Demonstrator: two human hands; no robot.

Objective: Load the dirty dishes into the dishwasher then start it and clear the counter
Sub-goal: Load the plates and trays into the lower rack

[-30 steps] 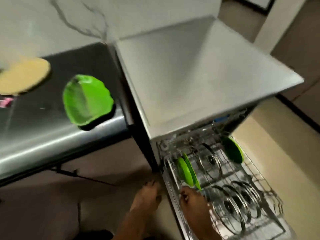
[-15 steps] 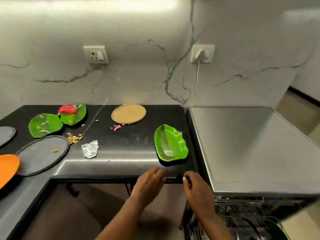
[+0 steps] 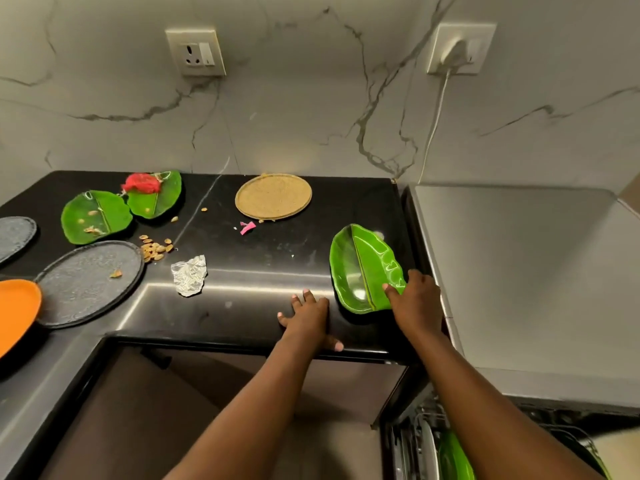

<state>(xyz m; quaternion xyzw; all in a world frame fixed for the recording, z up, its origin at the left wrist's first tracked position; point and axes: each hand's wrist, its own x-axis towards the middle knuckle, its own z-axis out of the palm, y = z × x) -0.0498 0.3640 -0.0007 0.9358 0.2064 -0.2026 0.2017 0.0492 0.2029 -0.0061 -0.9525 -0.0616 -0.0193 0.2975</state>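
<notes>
1. Right hand [image 3: 417, 299]: thumb on the inner face of the leaf plate [image 3: 363, 268] at its near right rim, fingers curled round the edge; grip closed on the plate
2. Left hand [image 3: 309, 311]: flat on the counter [image 3: 263, 258], fingers spread, holding nothing
3. Plate: at the counter's right end, beside the dishwasher top [image 3: 519, 271]
4. Advice: lift the near rim first, keep the plate level, then turn it on edge for the rack [image 3: 419, 445]
5. Long axis: midrib runs from near edge toward the wall, tilted slightly left
</notes>
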